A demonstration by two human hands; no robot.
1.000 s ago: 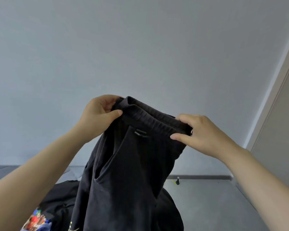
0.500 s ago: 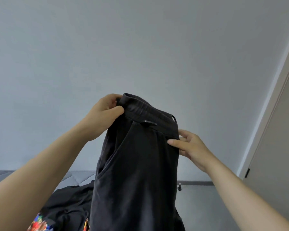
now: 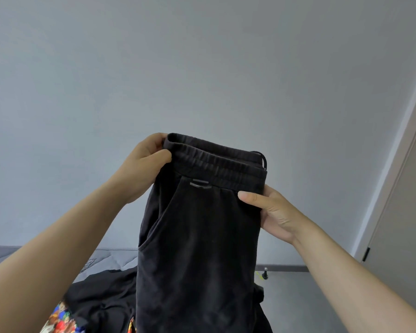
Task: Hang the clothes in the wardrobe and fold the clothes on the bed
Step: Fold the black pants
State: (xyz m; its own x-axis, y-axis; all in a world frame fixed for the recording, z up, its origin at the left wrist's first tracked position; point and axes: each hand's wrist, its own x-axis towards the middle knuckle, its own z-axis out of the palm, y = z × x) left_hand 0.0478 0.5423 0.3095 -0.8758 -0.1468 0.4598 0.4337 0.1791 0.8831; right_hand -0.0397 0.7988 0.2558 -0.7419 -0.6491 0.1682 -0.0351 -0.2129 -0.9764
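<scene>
Two pinches hold the black trousers [image 3: 197, 231] up above the bed [image 3: 111, 257], left hand [image 3: 145, 168] at the waistband, right hand [image 3: 271, 212] lower down its side edge, so the uneven hold could let them twist or slip.

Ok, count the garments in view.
2: dark fabric trousers held up by both hands; a black printed garment lying below on the grey bed. More may be hidden.

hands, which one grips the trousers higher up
The left hand pinches the top of the waistband of the black trousers; the right hand grips lower, under the waistband.
</scene>
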